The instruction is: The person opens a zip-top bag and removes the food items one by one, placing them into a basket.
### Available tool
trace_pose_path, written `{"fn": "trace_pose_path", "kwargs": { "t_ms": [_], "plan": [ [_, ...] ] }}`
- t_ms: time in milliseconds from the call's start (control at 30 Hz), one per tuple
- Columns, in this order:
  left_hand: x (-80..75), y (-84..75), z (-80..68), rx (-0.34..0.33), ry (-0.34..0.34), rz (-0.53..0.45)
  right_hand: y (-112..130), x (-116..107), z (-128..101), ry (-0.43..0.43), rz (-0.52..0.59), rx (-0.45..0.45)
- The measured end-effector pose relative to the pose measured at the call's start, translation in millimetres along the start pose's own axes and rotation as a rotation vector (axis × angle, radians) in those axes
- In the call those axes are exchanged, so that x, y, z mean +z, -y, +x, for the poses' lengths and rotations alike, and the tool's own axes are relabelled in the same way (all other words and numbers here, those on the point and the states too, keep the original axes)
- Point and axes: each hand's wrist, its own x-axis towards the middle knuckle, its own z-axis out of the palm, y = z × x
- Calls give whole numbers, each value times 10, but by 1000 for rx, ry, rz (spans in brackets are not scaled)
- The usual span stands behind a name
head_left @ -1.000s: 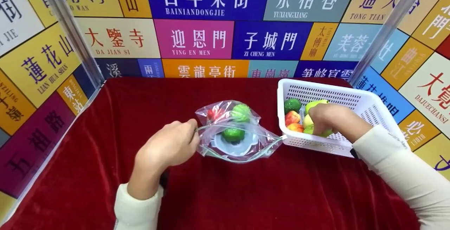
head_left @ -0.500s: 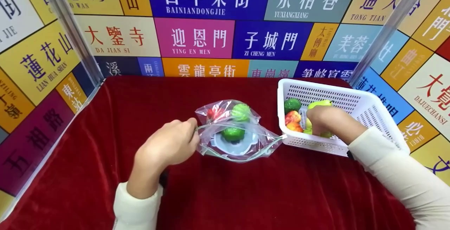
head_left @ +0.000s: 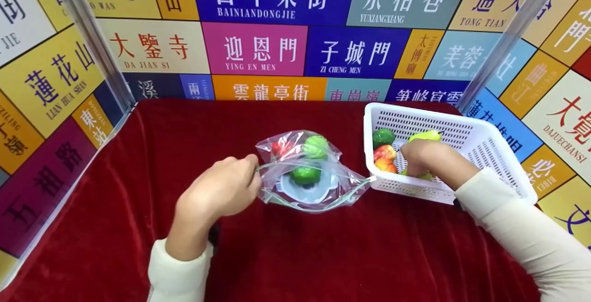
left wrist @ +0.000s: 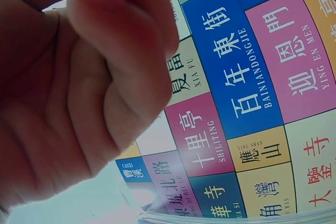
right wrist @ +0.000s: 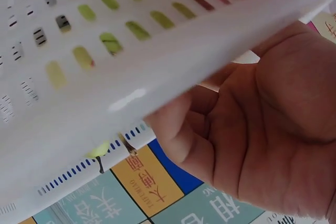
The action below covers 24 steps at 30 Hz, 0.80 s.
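My left hand pinches the left edge of a clear zip bag and holds its mouth apart. Inside the bag show a green pepper, a light green ribbed piece and a red piece; a pale blue bowl shows through the film. My right hand reaches down into a white slotted basket. Its fingertips are hidden among the produce, and I cannot tell whether they hold anything. A yellow-green pear lies just behind this hand.
In the basket's left end are a dark green avocado-like piece and red-yellow fruits. A dark red velvet cloth covers the table. Printed sign panels stand behind, with clear posts at the corners.
My right hand has shifted slightly left and down in the basket. The pear behind it has slid a little to the right. My left hand and the bag have hardly moved.
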Motion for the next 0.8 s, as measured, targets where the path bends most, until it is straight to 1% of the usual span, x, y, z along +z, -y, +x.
{"fn": "trace_pose_path", "kwargs": {
  "t_ms": [133, 200, 300, 367, 433, 500, 533, 567, 600, 633, 700, 767, 800],
  "plan": [
    [2, -2, -3, -6, 1, -6, -6, -121, -89, -37, 119, -10],
    [3, -3, -4, -13, 6, -11, 13, -222, -182, -82, 127, -34],
    [-4, -5, -6, -11, 3, -11, 112, -411, -372, -200, 70, -79],
    [-6, -6, -6, -3, -4, -12, 246, -529, -539, -278, 37, -86],
    [-10, -4, -10, 9, -18, -7, 419, -610, -732, -374, 32, -112],
    [-16, -1, -16, 18, -31, -5, 638, -636, -958, -468, 73, -129],
    [-18, -1, -18, 19, -34, -7, 759, -618, -1082, -522, 101, -146],
    [-18, -4, -18, 19, -35, -11, 866, -577, -1200, -589, 128, -186],
    [-15, -7, -17, 18, -35, -16, 965, -514, -1312, -656, 161, -226],
    [-13, -11, -15, 20, -37, -19, 1064, -439, -1422, -711, 199, -252],
    [-5, -18, -10, 19, -42, -29, 1214, -263, -1587, -814, 267, -333],
    [3, -27, -4, 17, -44, -34, 1300, -104, -1680, -855, 336, -400],
    [6, -32, -1, 18, -43, -38, 1332, -45, -1698, -860, 363, -408]
  ]
}}
